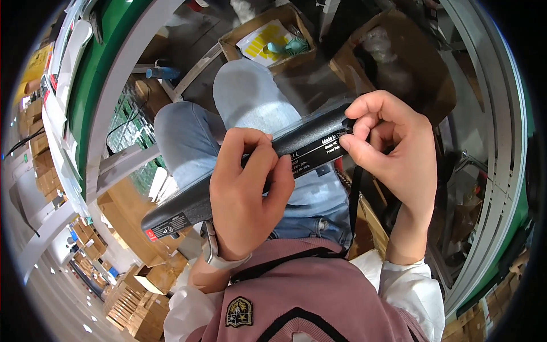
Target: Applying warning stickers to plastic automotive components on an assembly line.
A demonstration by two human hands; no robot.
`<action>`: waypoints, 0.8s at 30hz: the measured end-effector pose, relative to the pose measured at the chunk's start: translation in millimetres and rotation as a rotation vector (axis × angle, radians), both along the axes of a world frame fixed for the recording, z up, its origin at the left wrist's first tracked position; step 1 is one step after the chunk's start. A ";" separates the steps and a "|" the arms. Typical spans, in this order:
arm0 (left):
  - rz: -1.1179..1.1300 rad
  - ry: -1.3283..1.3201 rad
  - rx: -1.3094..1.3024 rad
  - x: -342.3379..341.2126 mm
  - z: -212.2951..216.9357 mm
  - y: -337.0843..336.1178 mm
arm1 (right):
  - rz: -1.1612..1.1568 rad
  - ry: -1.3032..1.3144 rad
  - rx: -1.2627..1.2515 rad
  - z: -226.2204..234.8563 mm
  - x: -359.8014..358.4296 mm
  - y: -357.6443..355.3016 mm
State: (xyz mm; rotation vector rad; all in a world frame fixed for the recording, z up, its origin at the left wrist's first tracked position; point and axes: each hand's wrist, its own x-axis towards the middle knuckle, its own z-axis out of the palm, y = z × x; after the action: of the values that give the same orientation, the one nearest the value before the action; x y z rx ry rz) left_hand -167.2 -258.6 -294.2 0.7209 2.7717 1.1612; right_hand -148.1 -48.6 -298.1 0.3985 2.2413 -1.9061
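Note:
A long black bar-shaped electrical appliance (183, 205) lies slantwise across my lap, its right end higher in view. Its textured body carries a printed label strip along the side and a small red and white sticker near the left end. My left hand (242, 191) is wrapped over its middle, fingers curled round the near edge. At the right end my right hand (396, 145) pinches with thumb and forefinger. The pinched spot is partly hidden, and I cannot make out what exactly sits between those fingertips. A dark strap or cord hangs below that hand.
Beyond my knees stands an open cardboard box (228, 43) holding a yellow-printed sheet and a small teal fan (296, 45). A larger carton (424, 68) with clear plastic stands at right. White metal frames (501, 131) with green edges rise on both sides. Stacked cartons (145, 313) fill the lower left.

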 end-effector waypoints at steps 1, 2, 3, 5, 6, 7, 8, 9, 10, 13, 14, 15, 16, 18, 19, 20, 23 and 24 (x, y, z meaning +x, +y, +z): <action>-0.002 -0.002 -0.002 -0.7 1.1 -0.2 | -0.002 -0.002 -0.002 -0.1 -0.3 0.4; -0.008 -0.022 -0.008 -1.6 3.2 0.0 | 0.000 0.003 -0.001 -0.2 -0.8 0.8; -0.012 -0.041 -0.016 -2.3 4.4 -0.4 | 0.004 0.009 -0.001 -0.6 -1.5 0.7; -0.021 -0.032 -0.010 -3.7 2.5 -1.6 | 0.006 0.001 -0.008 -2.3 -2.9 0.8; -0.031 -0.018 0.000 -3.4 2.1 -2.2 | 0.008 -0.001 -0.009 -1.9 -2.7 0.7; -0.032 -0.017 0.001 -2.4 1.9 -2.5 | 0.007 0.000 -0.008 -2.0 -2.2 0.2; -0.022 -0.015 -0.006 -0.9 1.6 -2.4 | 0.016 0.016 0.001 -2.5 -1.5 -0.5; -0.013 -0.013 -0.014 -1.0 1.4 -1.5 | 0.024 0.031 0.010 -2.6 -2.1 -0.3; -0.015 -0.013 -0.013 -1.0 0.9 -0.7 | 0.022 0.032 0.010 -2.0 -2.8 -0.1; 0.000 0.005 -0.031 0.4 -0.9 1.3 | 0.020 0.019 0.014 -1.7 -3.1 -0.4; 0.012 -0.002 -0.041 0.9 -0.5 2.0 | 0.020 0.014 0.013 -1.7 -3.1 -0.7; 0.023 -0.008 -0.050 1.4 0.3 2.8 | 0.020 0.010 0.013 -1.5 -2.9 -0.5; 0.021 -0.010 -0.047 1.7 2.4 2.7 | 0.017 0.009 0.016 -1.7 -2.6 -0.2; 0.017 0.023 -0.175 0.7 6.5 -0.4 | 0.022 0.017 0.034 -2.5 -2.3 0.5; 0.015 0.022 -0.172 -0.5 6.1 -3.2 | 0.020 0.017 0.038 -2.5 -2.5 1.1; 0.032 0.033 -0.178 -2.0 5.0 -6.5 | 0.028 0.005 0.019 -2.7 -2.7 1.8; 0.083 -0.001 -0.152 -1.8 5.1 -5.6 | 0.039 -0.005 -0.011 -3.7 -2.9 3.6; 0.114 -0.045 -0.122 -1.8 5.9 -4.7 | 0.041 -0.003 -0.023 -3.7 -2.6 4.0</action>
State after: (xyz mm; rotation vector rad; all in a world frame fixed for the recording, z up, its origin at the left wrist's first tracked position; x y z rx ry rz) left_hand -169.0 -263.3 -288.3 0.5246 2.8487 1.0012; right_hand -150.7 -44.6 -301.7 0.3489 2.2060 -1.9079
